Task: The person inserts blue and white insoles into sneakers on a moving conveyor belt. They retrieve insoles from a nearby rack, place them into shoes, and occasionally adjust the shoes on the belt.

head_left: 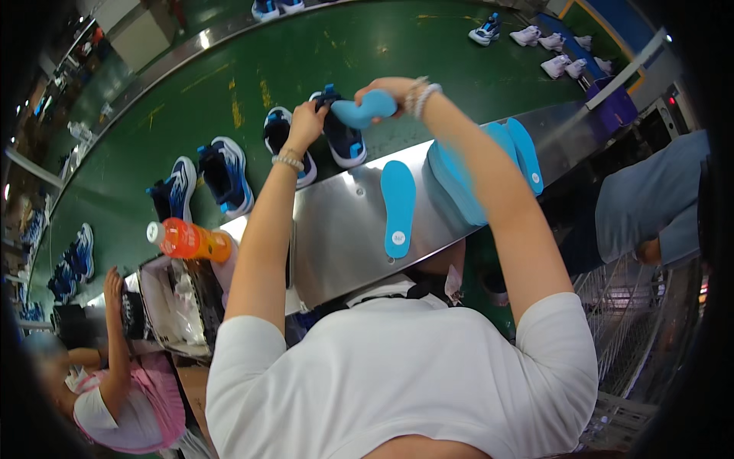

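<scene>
Right hand: the bare right hand [391, 87], a pale bracelet at its wrist, has its fingers closed around one end of a flexible bright-blue foam insole [358, 115], which bends and twists in the grip.
Left hand: the bare left hand [307, 122] is curled at the front of the shoe's opening, touching it; whether thumb and fingers pinch the tongue, I cannot tell.
Shoe at work: a navy sports shoe with a white sole and light-blue tabs [345, 143] stands on the green work surface [428, 73], heel toward the person.
Insole position: its free end is at the shoe's opening; whether it is inside is unclear.
Step in hand: apparently lining the shoe, at the start of insertion.
Next move calls for: probably the opening held wide and the insole guided toe-first, straightened and pressed flat.
Supplies: a flat blue insole with a round white label [397, 203] lies on the brushed-metal ledge [336, 229], left of a stack of blue insoles [453, 183].
</scene>
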`<control>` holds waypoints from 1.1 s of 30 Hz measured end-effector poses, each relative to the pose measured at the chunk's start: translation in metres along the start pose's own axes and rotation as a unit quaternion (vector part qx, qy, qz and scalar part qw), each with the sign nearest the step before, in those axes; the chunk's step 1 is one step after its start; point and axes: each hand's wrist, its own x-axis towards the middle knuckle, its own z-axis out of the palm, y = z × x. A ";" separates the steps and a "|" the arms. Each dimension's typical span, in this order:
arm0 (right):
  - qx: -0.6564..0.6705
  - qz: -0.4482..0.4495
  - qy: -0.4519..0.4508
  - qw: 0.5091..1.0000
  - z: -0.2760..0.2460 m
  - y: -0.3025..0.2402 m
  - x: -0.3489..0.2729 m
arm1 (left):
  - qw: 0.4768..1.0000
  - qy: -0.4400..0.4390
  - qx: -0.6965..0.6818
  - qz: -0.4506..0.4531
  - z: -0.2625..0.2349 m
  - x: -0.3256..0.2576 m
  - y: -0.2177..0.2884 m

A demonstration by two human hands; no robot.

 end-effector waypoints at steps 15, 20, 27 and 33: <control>-0.369 -0.047 0.400 0.838 0.112 0.013 0.103 | 0.997 -0.010 -0.059 0.045 -0.001 -0.011 -0.020; -0.320 -0.034 0.403 0.857 0.122 0.001 0.126 | 0.999 0.017 -0.033 0.034 -0.009 -0.015 -0.034; -0.363 -0.040 0.376 0.851 0.103 0.043 0.168 | 0.996 -0.026 -0.062 0.057 0.013 -0.003 -0.038; -0.355 -0.102 0.362 0.856 0.110 0.021 0.147 | 0.998 0.013 -0.031 0.054 0.001 -0.009 -0.035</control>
